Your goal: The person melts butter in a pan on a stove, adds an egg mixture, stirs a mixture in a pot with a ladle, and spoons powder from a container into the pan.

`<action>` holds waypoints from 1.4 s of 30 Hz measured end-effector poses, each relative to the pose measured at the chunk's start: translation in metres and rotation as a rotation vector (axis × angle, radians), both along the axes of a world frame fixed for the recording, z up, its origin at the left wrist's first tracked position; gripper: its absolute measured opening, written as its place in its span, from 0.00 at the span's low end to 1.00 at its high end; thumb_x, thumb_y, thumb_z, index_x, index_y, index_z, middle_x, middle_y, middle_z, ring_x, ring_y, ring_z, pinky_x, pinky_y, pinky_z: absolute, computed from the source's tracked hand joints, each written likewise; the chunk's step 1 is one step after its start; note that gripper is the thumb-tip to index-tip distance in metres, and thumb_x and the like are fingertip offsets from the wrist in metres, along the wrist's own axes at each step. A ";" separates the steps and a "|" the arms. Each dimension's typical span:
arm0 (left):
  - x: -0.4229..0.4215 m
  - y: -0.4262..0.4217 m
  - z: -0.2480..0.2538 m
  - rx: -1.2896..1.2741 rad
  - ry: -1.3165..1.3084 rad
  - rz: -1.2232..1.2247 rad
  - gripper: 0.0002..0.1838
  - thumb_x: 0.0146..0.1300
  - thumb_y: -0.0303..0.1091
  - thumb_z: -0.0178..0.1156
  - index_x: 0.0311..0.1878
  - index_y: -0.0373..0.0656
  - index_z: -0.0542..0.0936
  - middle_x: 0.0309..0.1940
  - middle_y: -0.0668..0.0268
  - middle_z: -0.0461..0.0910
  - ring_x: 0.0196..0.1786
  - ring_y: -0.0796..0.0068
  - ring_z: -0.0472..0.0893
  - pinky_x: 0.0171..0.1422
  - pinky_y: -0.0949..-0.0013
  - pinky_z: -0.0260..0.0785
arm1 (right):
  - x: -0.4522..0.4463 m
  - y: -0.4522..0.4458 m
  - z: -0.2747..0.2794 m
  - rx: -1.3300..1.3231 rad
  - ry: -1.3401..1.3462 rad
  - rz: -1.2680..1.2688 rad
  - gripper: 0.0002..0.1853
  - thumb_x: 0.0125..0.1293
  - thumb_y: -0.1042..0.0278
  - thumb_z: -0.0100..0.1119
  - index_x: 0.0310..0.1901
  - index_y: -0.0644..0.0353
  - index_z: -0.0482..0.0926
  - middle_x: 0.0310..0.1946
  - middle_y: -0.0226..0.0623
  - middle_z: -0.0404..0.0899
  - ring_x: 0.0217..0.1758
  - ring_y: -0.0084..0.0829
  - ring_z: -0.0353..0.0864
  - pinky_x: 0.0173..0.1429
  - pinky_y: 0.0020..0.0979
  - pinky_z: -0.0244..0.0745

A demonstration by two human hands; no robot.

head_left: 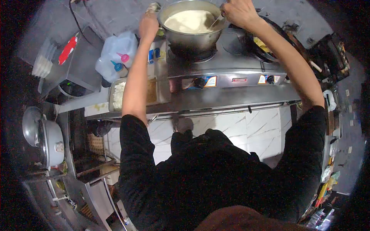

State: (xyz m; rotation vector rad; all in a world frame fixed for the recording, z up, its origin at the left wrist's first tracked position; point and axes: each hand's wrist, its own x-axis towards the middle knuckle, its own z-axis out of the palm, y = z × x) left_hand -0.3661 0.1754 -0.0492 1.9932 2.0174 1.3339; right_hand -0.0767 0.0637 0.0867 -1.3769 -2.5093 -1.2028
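A large metal pot (192, 39) of pale, creamy liquid (189, 21) stands on the left burner of a steel gas stove (231, 63). My right hand (236, 12) is closed on a utensil handle at the pot's right rim, and the utensil (216, 22) slants down into the liquid. To the left of the pot my left hand (149, 25) is raised, its fingers closed on a pale, crumpled thing (153, 7) that looks like a cloth, near the rim. What exactly it is cannot be made out.
A dark pan (266, 57) with yellow food sits on the right burner. Left of the stove are squeeze bottles (125, 59), a clear plastic container (111, 50) and trays of food (117, 96). A rice cooker (53, 144) stands far left.
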 end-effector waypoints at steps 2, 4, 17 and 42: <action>-0.005 -0.005 0.000 0.012 0.029 0.120 0.18 0.57 0.36 0.49 0.46 0.32 0.74 0.39 0.38 0.75 0.44 0.39 0.75 0.49 0.48 0.66 | -0.001 -0.014 0.005 -0.058 0.052 0.010 0.09 0.51 0.61 0.54 0.26 0.52 0.82 0.35 0.36 0.78 0.52 0.32 0.69 0.57 0.58 0.53; -0.007 -0.034 0.015 -0.030 0.105 0.055 0.23 0.56 0.32 0.50 0.55 0.33 0.68 0.49 0.37 0.70 0.43 0.40 0.75 0.51 0.48 0.67 | 0.000 -0.020 0.003 -0.062 0.099 0.049 0.08 0.49 0.60 0.56 0.25 0.52 0.82 0.34 0.35 0.79 0.51 0.32 0.70 0.55 0.57 0.55; -0.009 -0.031 -0.009 0.161 0.704 -0.044 0.25 0.60 0.29 0.45 0.63 0.45 0.62 0.64 0.55 0.60 0.60 0.41 0.66 0.55 0.50 0.69 | -0.068 0.038 -0.024 0.095 -0.086 0.097 0.09 0.53 0.63 0.53 0.29 0.53 0.83 0.35 0.33 0.79 0.50 0.30 0.69 0.55 0.52 0.54; -0.013 -0.030 -0.008 0.118 0.580 -0.146 0.23 0.59 0.28 0.45 0.60 0.45 0.65 0.64 0.57 0.60 0.60 0.45 0.67 0.55 0.51 0.69 | -0.041 -0.005 0.002 0.000 0.012 0.138 0.08 0.49 0.59 0.56 0.23 0.52 0.81 0.29 0.35 0.78 0.45 0.32 0.73 0.51 0.50 0.56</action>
